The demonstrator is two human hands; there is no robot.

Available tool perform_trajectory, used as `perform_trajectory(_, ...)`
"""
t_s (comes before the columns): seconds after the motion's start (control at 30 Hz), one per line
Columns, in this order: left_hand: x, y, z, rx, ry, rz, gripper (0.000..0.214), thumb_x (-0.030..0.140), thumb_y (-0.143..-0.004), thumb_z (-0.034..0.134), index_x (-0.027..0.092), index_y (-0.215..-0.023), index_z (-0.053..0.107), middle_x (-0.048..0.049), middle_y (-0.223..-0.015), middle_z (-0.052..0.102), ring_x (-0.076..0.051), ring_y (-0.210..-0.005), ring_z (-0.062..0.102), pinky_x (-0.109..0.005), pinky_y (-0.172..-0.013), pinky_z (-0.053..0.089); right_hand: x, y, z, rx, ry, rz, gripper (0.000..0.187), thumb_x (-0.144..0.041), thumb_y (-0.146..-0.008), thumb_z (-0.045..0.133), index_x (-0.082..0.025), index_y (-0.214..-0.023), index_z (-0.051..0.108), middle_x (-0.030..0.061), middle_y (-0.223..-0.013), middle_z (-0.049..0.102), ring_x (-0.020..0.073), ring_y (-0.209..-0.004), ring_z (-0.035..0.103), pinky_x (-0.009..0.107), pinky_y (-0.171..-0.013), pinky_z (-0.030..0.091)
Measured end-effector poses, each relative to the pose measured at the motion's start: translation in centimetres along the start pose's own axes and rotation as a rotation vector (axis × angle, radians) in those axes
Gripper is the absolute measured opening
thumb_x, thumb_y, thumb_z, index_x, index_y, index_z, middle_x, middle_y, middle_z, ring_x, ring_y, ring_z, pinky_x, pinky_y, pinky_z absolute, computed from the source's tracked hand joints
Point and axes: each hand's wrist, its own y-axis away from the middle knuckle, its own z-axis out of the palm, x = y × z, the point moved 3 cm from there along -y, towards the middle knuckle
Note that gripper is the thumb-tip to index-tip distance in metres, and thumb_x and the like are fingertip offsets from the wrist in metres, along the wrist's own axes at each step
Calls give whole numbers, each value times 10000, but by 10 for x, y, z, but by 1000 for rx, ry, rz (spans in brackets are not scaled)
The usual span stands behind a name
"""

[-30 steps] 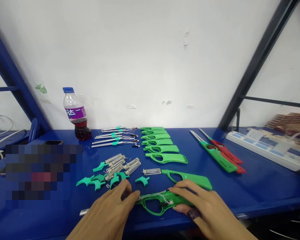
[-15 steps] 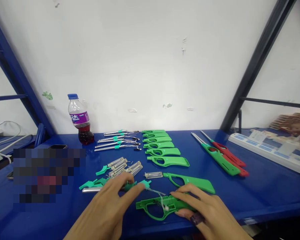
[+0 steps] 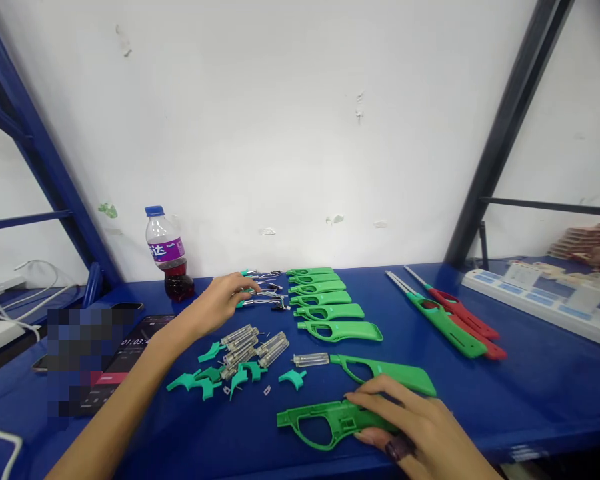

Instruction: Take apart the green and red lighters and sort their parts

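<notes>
My right hand [image 3: 405,427] holds the rear of a green lighter handle half-shell [image 3: 337,417] lying on the table, its hollow inner side upward. A dark ring or band sits on one finger. Stretched out to the back, my left hand [image 3: 227,300] is at the row of metal lighter tubes with wires [image 3: 263,301]. Its fingers curl down around a tube, which the hand mostly hides. Beyond my right hand lie another green handle [image 3: 395,375] and a clear fuel tank [image 3: 311,360]. A teal trigger [image 3: 293,379] lies left of them.
More clear tanks [image 3: 274,349] and teal triggers [image 3: 210,387] lie centre left. Several green handles [image 3: 340,330] form a column behind. Whole green and red lighters [image 3: 447,323] and a power strip [image 3: 545,303] are right. A bottle [image 3: 167,253] and phone [image 3: 125,360] are left.
My left hand has moved from beside the half-shell to the tube row at the back. The wire and cap are out of the half-shell. My right hand stays on it.
</notes>
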Motion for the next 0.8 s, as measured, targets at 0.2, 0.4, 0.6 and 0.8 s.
perform_trajectory(0.2, -20, 3, 17, -138, 31, -83, 298, 408, -1063, 708, 174, -1248, 703, -80, -1244, 731, -226, -1062, 736, -442, -925, 637, 1, -1, 1, 8, -10, 2, 445, -132, -990, 635, -340, -1363, 756, 47, -1298, 797, 214, -997, 838, 290, -882, 677)
perform_trajectory(0.4, -37, 3, 32, -158, -45, -112, 311, 413, -1058, 712, 185, -1270, 701, -90, -1297, 718, -247, -1131, 721, -479, -984, 617, 3, 0, 2, 12, -10, -3, 458, -120, -973, 645, -345, -1353, 766, 44, -1293, 802, 211, -977, 844, 292, -893, 680)
perform_trajectory(0.6, -44, -1, 46, -150, -135, -93, 326, 408, -1055, 716, 188, -1294, 692, -95, -1322, 707, -254, -1152, 714, -490, -996, 613, 1, -1, 0, 48, 67, -28, 401, -175, -979, 713, -323, -1346, 774, 49, -1284, 811, 219, -980, 851, 306, -885, 693)
perform_trajectory(0.8, -48, -2, 51, -128, -189, -78, 333, 407, -1054, 717, 191, -1305, 689, -97, -1339, 700, -260, -1170, 709, -499, -1007, 609, 17, 7, -8, 89, 161, -53, 369, -221, -977, 725, -332, -1324, 786, 38, -1308, 815, 223, -986, 859, 285, -846, 695)
